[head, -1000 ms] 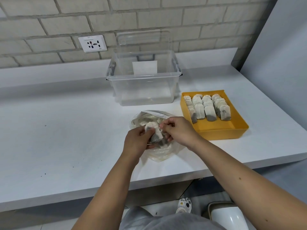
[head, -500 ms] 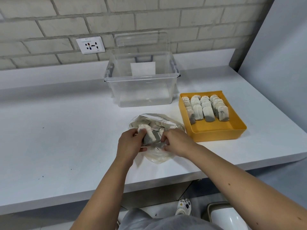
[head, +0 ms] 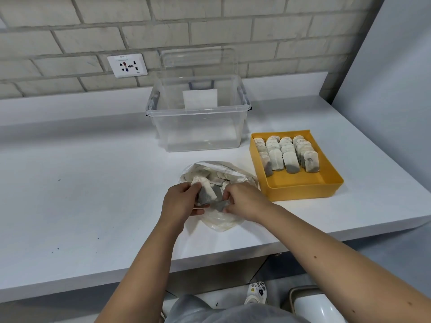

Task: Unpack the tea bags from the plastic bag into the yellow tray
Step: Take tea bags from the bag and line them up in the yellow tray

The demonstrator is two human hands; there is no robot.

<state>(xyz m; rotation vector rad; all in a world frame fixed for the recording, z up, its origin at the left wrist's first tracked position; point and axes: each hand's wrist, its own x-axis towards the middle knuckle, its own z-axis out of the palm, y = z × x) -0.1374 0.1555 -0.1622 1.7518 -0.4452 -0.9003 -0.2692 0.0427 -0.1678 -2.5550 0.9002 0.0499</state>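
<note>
A crumpled clear plastic bag [head: 221, 223] with several tea bags inside lies on the white counter, just left of the yellow tray [head: 300, 191]. My left hand [head: 178, 202] grips a small bunch of tea bags [head: 206, 192] at the bag's mouth. My right hand [head: 245, 201] pinches one dark-bottomed tea bag [head: 219, 205] low over the plastic. In the tray's far half, rows of tea bags [head: 288, 153] stand upright; its near half is bare.
A clear plastic storage box [head: 198, 127] with its lid propped behind it stands at the back of the white counter [head: 81, 194]. A wall socket [head: 127, 65] sits on the brick wall. The counter's front edge runs just below the bag.
My right hand has dropped from the top of the held bunch to the plastic bag and now pinches a tea bag there. My left hand keeps hold of its bunch.
</note>
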